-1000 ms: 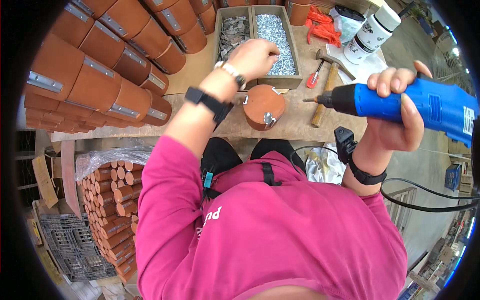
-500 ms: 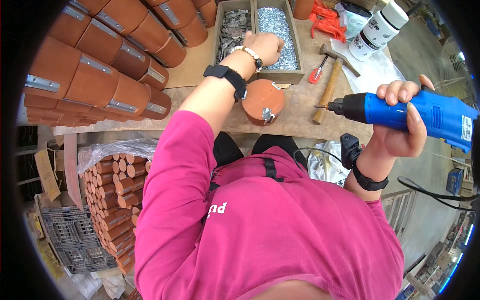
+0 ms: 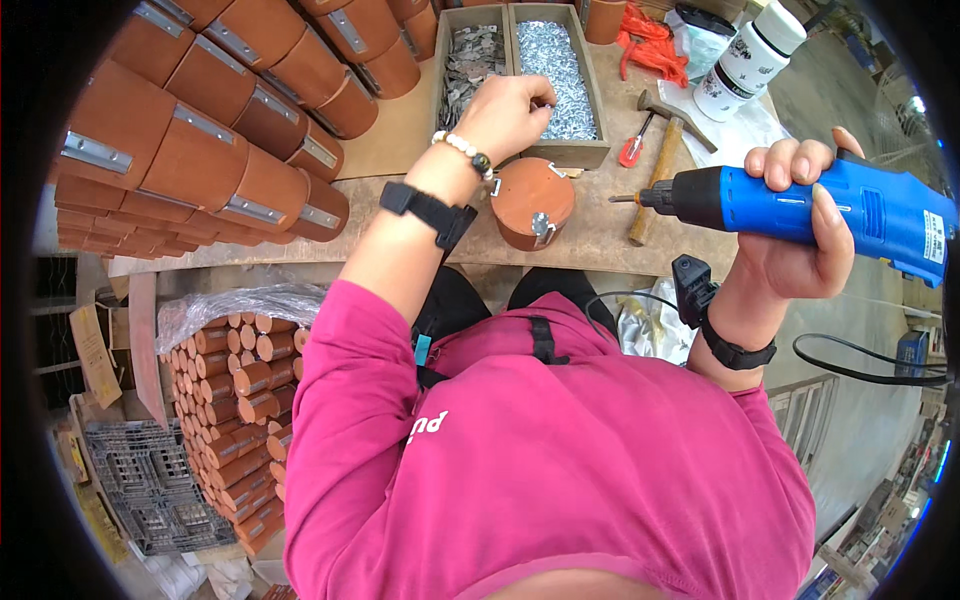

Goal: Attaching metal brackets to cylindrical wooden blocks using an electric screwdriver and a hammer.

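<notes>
My left hand (image 3: 508, 113) is closed with its fingers curled, above the near end of a two-part wooden box (image 3: 575, 153). What its fingertips hold, if anything, is hidden. Below it on the bench stands a round reddish-brown cylinder (image 3: 530, 195) with small metal clips at its top edge and a metal piece on its near side. My right hand (image 3: 805, 220) grips a blue corded electric screwdriver (image 3: 790, 205), raised to the right of the cylinder, its bit pointing left and not touching it. Small shiny screws or fasteners (image 3: 555, 70) fill the box's right compartment; flat grey metal pieces (image 3: 475, 65) lie in the left.
Stacked brown cylinders with metal strips (image 3: 195, 150) crowd the bench's left side. A hammer (image 3: 657, 185), a red-handled screwdriver (image 3: 630, 152), a white bottle (image 3: 748, 60) and red netting (image 3: 652, 42) lie or stand to the right. Smaller cylinders (image 3: 240, 400) are piled below left.
My left hand has drawn back a little toward me and left, from over the fasteners. The electric screwdriver has shifted slightly left, toward the cylinder.
</notes>
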The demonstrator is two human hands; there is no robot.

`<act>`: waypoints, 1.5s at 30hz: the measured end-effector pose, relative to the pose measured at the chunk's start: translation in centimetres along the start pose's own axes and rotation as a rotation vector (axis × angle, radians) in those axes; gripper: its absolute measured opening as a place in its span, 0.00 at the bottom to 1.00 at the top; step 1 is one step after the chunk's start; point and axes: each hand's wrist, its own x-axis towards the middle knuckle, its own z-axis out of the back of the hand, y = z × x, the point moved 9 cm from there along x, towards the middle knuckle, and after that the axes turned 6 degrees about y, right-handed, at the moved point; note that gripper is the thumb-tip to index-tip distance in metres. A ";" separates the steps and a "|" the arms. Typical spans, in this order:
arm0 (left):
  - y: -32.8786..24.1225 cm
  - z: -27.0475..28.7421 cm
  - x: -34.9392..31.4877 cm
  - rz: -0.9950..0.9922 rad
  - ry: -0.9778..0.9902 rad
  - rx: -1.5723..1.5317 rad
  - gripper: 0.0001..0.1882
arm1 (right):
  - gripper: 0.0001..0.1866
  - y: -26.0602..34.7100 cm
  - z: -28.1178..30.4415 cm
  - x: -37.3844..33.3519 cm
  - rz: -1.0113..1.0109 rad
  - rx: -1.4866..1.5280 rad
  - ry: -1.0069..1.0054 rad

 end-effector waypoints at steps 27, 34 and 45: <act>-6.5 0.3 -8.7 0.039 0.133 -0.867 0.04 | 0.29 1.5 -4.4 0.0 0.104 0.105 0.173; -8.2 0.5 -8.9 -0.162 0.154 -0.621 0.03 | 0.31 1.6 -5.0 -0.1 0.090 0.118 0.256; -8.8 0.1 -9.4 -0.184 -0.027 -0.167 0.27 | 0.30 0.5 -4.9 -0.9 0.060 0.098 0.244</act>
